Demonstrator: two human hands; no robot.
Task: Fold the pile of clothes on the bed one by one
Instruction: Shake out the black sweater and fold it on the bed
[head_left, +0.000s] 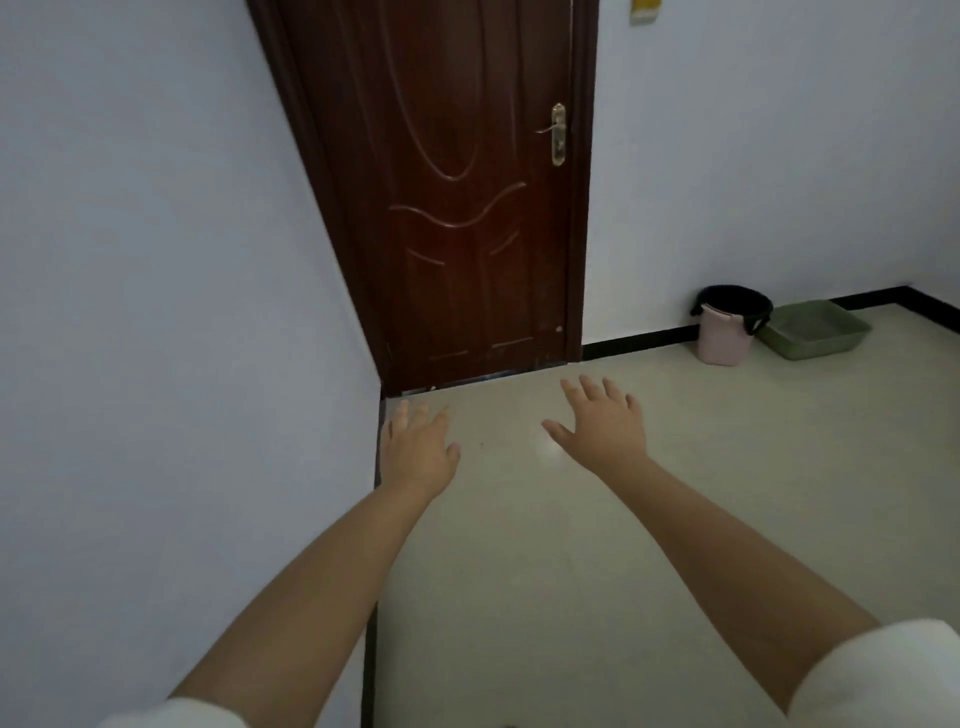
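Note:
Both my arms reach forward over a pale tiled floor. My left hand (418, 449) is held out flat, palm down, fingers straight and empty, close to the wall corner. My right hand (605, 421) is spread wide, palm down, holding nothing. White sleeves show at the bottom corners. No bed and no clothes appear in this view.
A dark brown wooden door (467, 197) with a brass handle (557, 134) stands shut straight ahead. A white wall (171, 312) runs along my left. At the right wall stand a pink bin with a black liner (727, 327) and a green tray (813, 330).

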